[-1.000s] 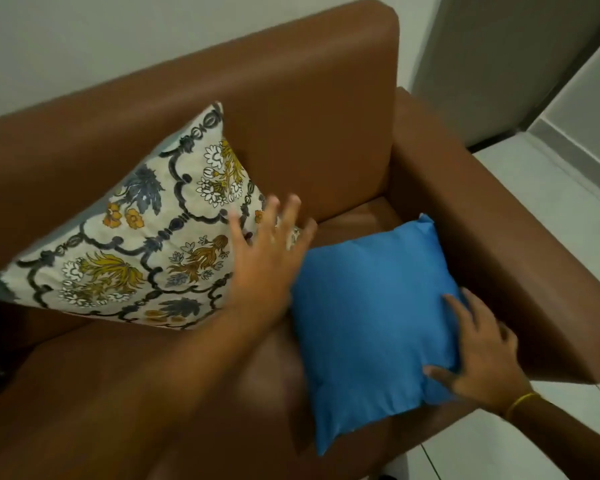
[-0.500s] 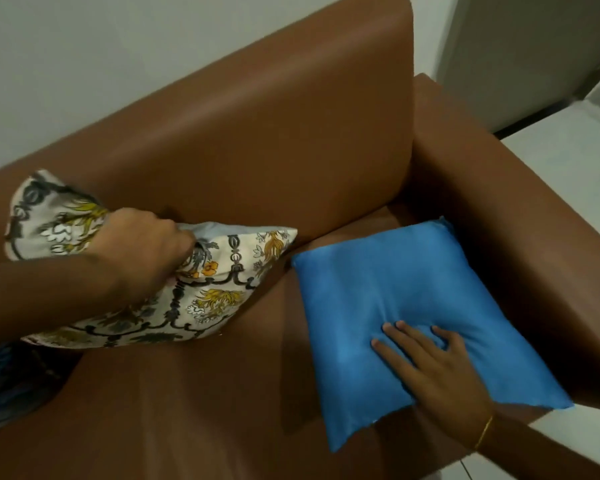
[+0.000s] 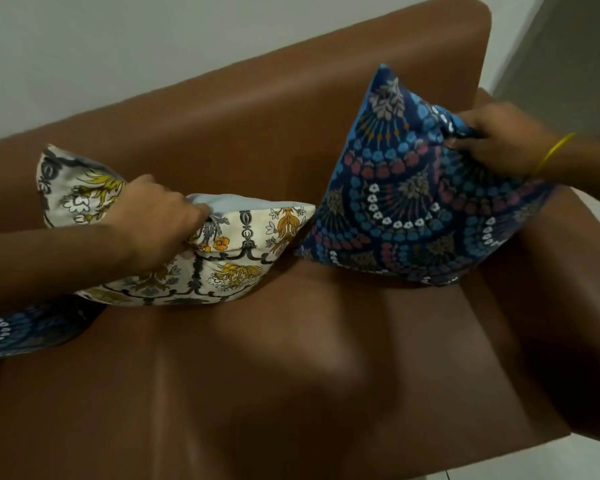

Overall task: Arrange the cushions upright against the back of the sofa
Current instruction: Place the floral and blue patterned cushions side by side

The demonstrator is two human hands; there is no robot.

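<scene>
Fingers (image 3: 187, 216) of our left hand (image 3: 153, 220) clench the floral cushion (image 3: 236, 258) | our right hand (image 3: 499, 140) pinches the blue cushion (image 3: 406, 209) | both on the sofa (image 3: 291, 375).

Cream cushion (image 3: 174, 251) — printed with yellow and orange flowers and dark scrollwork, pale blue reverse visible at its top edge — is seen lying tilted on the seat of the brown sofa (image 3: 291, 133), near the backrest, its upper edge pinched and creased. Navy cushion (image 3: 413, 202) with blue, red and white fan-like floral bands is held raised on one corner toward the armrest end, top corner against the backrest. A third, similarly navy-patterned cushion (image 3: 25, 330) is partly seen at the left edge, under the cream one.
</scene>
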